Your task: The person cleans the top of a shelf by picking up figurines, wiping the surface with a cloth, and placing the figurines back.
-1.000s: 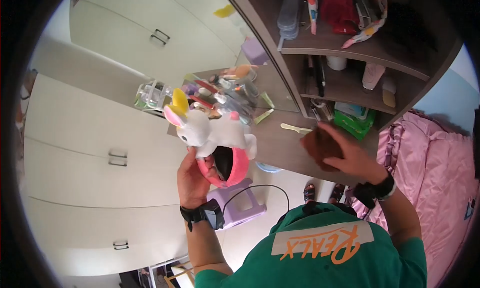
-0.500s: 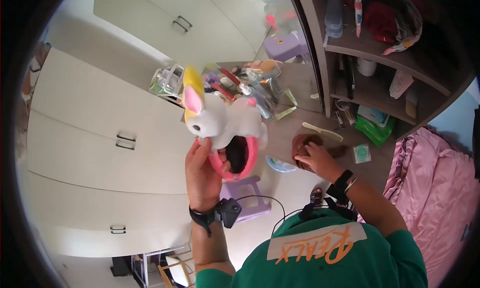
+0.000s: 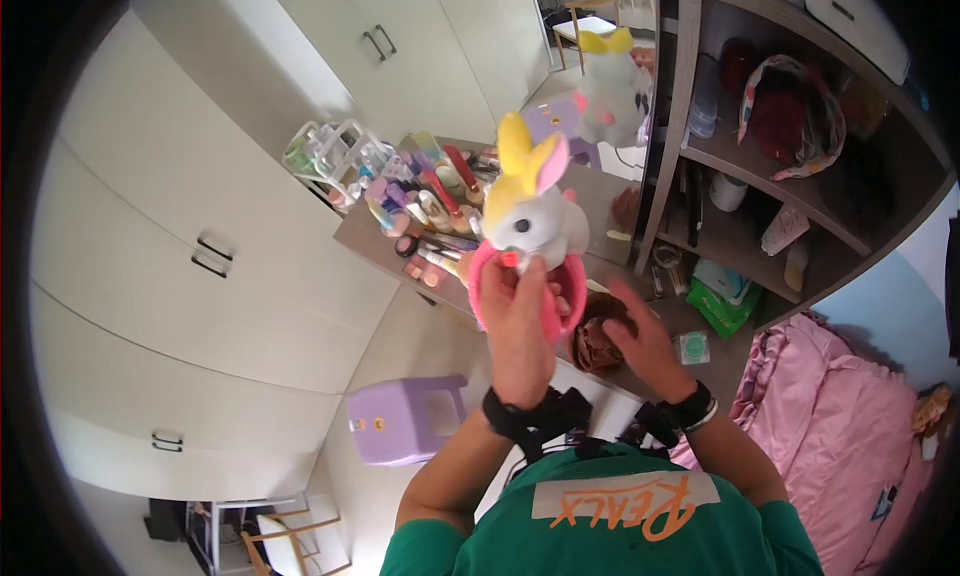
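My left hand (image 3: 515, 321) is closed around a pink fuzzy headband (image 3: 478, 281) with a white toy rabbit (image 3: 535, 226) on top. The rabbit has yellow on its head, a pink inner ear and a dark eye; my thumb and fingers are just under its chin. Whether the rabbit is fixed to the band I cannot tell. To the right, my right hand (image 3: 648, 346) has its fingers apart, holding nothing, beside a bunched brown fabric item (image 3: 598, 344) on the dresser top. My hand partly covers that item.
Cosmetic bottles and tubes (image 3: 430, 201) crowd the dresser's left end, by a white rack (image 3: 330, 161). A mirror (image 3: 450, 56) stands behind. Shelves (image 3: 800, 201) rise at right, with a green packet (image 3: 722, 306) below. A purple stool (image 3: 400, 421) and pink bedding (image 3: 800, 446) flank me.
My left hand has carried the rabbit and headband to the right and turned them. My right hand has let go of the brown item, and its fingers have spread. The camera view has turned.
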Demonstrator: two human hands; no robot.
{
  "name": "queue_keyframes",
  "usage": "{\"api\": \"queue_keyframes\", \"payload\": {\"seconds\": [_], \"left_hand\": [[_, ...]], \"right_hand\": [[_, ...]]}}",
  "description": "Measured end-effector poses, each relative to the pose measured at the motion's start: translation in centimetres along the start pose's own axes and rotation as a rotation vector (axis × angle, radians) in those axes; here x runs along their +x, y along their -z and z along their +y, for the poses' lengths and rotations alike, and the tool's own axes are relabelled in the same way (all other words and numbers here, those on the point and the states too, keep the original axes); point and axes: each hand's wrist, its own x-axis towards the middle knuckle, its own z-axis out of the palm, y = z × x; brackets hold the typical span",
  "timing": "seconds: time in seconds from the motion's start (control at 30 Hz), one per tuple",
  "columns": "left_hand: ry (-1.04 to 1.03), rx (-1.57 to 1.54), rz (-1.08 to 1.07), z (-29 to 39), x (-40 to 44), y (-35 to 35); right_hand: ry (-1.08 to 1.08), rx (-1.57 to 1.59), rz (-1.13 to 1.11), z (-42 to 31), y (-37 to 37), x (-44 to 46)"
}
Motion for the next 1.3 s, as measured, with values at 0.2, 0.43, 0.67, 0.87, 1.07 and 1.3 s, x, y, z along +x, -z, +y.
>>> {"api": "queue_keyframes", "payload": {"seconds": [0.2, 0.43, 0.67, 0.87, 1.07, 1.3], "left_hand": [[0.060, -0.150, -0.034, -3.7, -1.8, -3.1], [0.174, -0.254, -0.101, -7.2, -4.2, -4.7], [0.092, -0.265, -0.175, -7.1, -5.4, -6.2], [0.079, -0.265, -0.443, -5.1, -4.9, -5.9], [0.268, -0.347, -0.646, -0.4, -3.7, -4.6], [-0.169, 0.652, -0.766, 6.1, 1.3, -0.2]], "right_hand": [[0.291, -0.214, 0.221, -7.1, 0.6, -0.9], [0.042, -0.269, 0.362, -6.7, 0.7, -0.8], [0.184, -0.456, 0.462, -5.1, 2.1, -1.4], [0.374, -0.481, 0.565, -6.2, 3.2, -0.2], [0.570, -0.571, 0.595, -10.4, 4.2, 1.2], [0.559, -0.331, 0.551, -11.3, 5.3, 3.1]]}}
